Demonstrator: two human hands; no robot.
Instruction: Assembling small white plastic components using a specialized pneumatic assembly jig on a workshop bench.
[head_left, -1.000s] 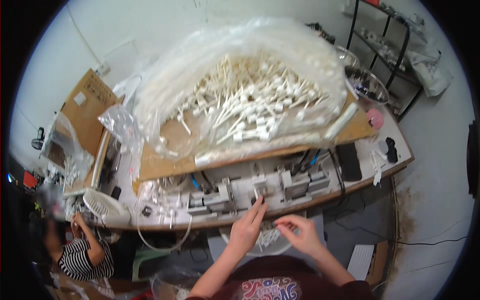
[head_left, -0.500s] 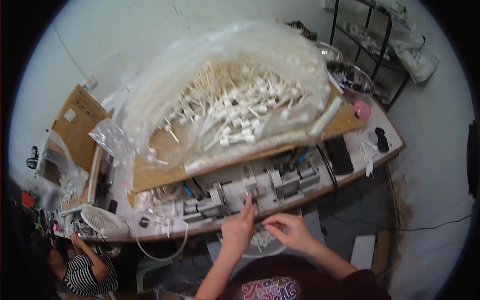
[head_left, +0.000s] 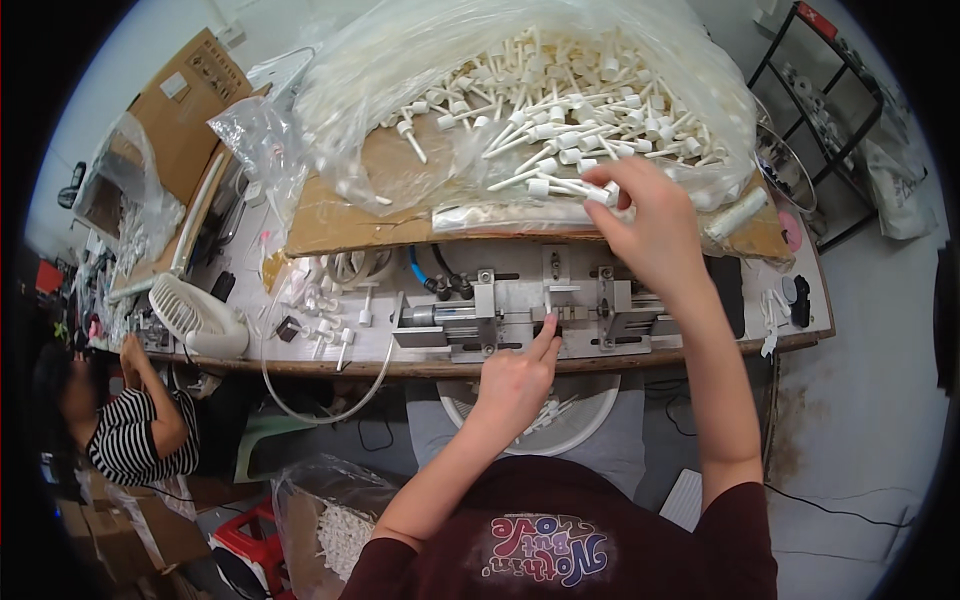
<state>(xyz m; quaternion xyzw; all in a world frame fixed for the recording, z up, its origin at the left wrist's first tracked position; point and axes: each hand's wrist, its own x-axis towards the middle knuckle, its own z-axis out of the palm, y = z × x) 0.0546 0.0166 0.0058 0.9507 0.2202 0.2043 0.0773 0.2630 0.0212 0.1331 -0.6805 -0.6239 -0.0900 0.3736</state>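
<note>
Right hand (head_left: 655, 225) is reaching up into the heap of white plastic stemmed pump parts (head_left: 545, 110) in the clear plastic bag (head_left: 370, 90) on a brown cardboard sheet (head_left: 350, 215), grip closing around 1 part (head_left: 575, 188) to lift it out. Left hand (head_left: 515, 380) is pointing its index fingertip at the grey metal press fixture (head_left: 520, 310) on the surface (head_left: 300, 355), fingers loosely curled, holding nothing, probably seating a piece. White basin (head_left: 590, 435) is sitting below the edge, likely catching parts. Small white fan (head_left: 195, 315) at left.
</note>
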